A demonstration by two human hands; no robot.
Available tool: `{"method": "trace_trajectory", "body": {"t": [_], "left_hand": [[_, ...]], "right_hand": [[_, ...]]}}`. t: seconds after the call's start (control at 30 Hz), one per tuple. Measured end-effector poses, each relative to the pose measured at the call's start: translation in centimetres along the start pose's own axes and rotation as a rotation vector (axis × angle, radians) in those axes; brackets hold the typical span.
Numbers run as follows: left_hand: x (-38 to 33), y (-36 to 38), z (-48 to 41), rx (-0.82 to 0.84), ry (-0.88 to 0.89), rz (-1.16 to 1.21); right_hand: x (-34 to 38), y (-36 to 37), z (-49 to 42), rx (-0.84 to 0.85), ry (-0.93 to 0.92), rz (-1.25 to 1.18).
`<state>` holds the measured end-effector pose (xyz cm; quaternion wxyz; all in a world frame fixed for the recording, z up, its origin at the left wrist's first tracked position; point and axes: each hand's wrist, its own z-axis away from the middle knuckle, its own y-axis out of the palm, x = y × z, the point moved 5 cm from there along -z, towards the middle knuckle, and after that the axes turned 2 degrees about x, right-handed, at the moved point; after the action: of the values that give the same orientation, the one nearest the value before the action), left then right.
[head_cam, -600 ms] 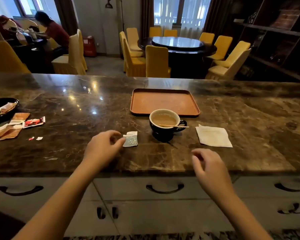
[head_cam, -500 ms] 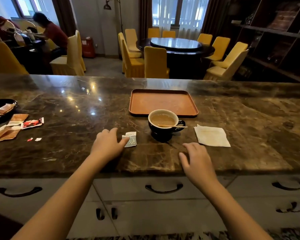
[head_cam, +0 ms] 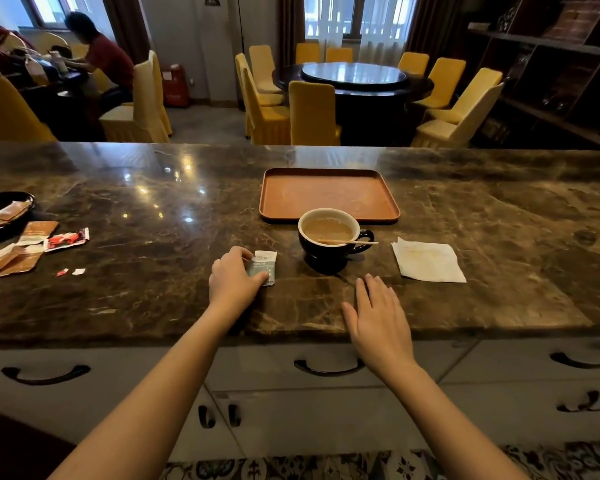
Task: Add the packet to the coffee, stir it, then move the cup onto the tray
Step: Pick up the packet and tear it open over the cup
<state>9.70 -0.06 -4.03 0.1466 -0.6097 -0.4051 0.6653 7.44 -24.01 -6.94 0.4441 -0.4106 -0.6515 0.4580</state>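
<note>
A small grey-green packet (head_cam: pixel 266 267) lies on the marble counter (head_cam: pixel 153 296), left of a dark cup (head_cam: pixel 326 254) of milky coffee. My left hand (head_cam: pixel 234 280) covers the packet's left edge, fingers and thumb closing on it. A thin wooden stir stick (head_cam: pixel 352 242) rests across the cup's rim, pointing right above the handle. Just behind the cup sits an orange-brown tray (head_cam: pixel 328 194) with nothing on it. My right hand (head_cam: pixel 378 317) lies flat on the counter in front of the cup, fingers apart and holding nothing.
A white napkin (head_cam: pixel 426 261) lies right of the cup. At the far left are torn sachets (head_cam: pixel 32 244) and a black dish (head_cam: pixel 4 216) with more wrappers. Drawers with dark handles run below the counter edge. Beyond the counter stand yellow chairs and a round table.
My left hand has moved forward onto the packet and curled its fingers around it. My right hand has moved forward and settled flat on the counter near the cup.
</note>
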Motion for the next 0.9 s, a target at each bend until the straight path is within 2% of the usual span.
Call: {"method": "trace_trajectory", "body": {"t": [0.17, 0.27, 0.5, 0.57, 0.67, 0.77, 0.9], "left_hand": [[0.3, -0.5, 0.9, -0.006, -0.029, 0.352], [0.2, -0.5, 1.8, 0.052, -0.071, 0.521], [-1.8, -1.0, 4.7, 0.185, -0.070, 0.671], [-2.8, -1.2, 5.4, 0.227, -0.043, 0.662], [-5.0, -1.6, 6.2, 0.284, 0.011, 0.665], [-7.4, -1.8, 6.8, 0.305, 0.060, 0.668], [-10.2, -1.8, 7.1, 0.370, 0.061, 0.707]], "right_hand": [[0.1, -0.1, 0.3, -0.091, -0.015, -0.036], [0.3, -0.5, 0.7, -0.177, -0.010, -0.055], [0.5, -1.1, 1.1, -0.264, -0.034, -0.193], [0.6, -1.8, 1.3, -0.279, -0.065, -0.348], [1.5, -3.7, 1.5, -0.255, -0.098, -0.707], [2.6, -5.6, 1.2, -0.107, -0.051, -1.065], [2.6, -7.9, 0.6, 0.005, 0.024, -1.328]]}}
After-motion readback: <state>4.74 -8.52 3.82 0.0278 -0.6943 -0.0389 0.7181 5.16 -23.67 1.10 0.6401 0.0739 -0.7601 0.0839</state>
